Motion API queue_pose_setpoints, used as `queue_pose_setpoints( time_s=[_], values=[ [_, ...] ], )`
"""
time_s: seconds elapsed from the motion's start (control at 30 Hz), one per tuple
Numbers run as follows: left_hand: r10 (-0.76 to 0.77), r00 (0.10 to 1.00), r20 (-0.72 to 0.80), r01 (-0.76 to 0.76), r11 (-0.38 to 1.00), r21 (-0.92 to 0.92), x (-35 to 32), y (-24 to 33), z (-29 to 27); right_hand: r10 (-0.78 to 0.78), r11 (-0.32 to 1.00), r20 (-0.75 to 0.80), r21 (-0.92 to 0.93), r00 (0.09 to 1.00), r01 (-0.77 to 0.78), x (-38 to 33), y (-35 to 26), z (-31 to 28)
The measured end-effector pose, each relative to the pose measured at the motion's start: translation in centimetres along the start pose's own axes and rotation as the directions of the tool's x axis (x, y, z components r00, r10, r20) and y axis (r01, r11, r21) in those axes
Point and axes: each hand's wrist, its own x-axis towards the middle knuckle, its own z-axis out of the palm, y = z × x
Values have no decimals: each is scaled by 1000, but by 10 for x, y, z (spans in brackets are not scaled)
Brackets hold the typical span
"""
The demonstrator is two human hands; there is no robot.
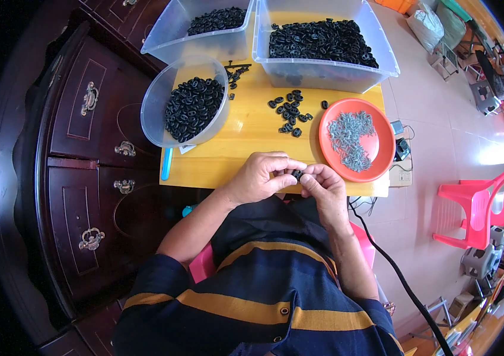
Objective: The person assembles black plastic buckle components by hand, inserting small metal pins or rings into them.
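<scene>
Near the table's front edge my two hands meet around a small black oval plastic piece with holes (297, 174). My left hand (259, 176) pinches it between thumb and fingertips. Thumb and forefinger of my right hand (327, 188) close on its right side; whether they hold another tiny part is hidden. Just beyond, a loose group of similar black pieces (288, 111) lies on the yellow table (246, 133). To the right, an orange-red plate (378, 145) carries a heap of small silvery metal parts (350, 133) that look like springs.
A round clear tub (152, 113) of black pieces stands at left. Two clear bins, one left (163, 43) and one right (323, 74), hold more at the back. Dark wooden drawers (86, 196) flank the left. A pink chair (471, 207) and black cable (391, 261) are at right.
</scene>
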Motion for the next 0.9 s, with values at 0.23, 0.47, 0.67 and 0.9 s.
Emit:
queue_pose_setpoints(
  time_s=[0.23, 0.47, 0.67, 0.9],
  values=[
    [36, 996, 83, -38, 999, 23, 3, 2, -5, 119, 991, 46, 51, 992, -122, 0, -7, 4],
    [114, 991, -73, -85, 943, 321, 4, 21, 12, 127, 977, 36, 166, 991, -131, 2, -3, 8],
    [282, 942, -180, -137, 816, 561, 3, 10, 22, 135, 952, 10, 275, 991, -133, 4, 6, 9],
    [252, 948, -193, -129, 861, 493, 2, 9, 21, 164, 916, 25, 366, 986, -161, 3, 10, 7]
  ],
)
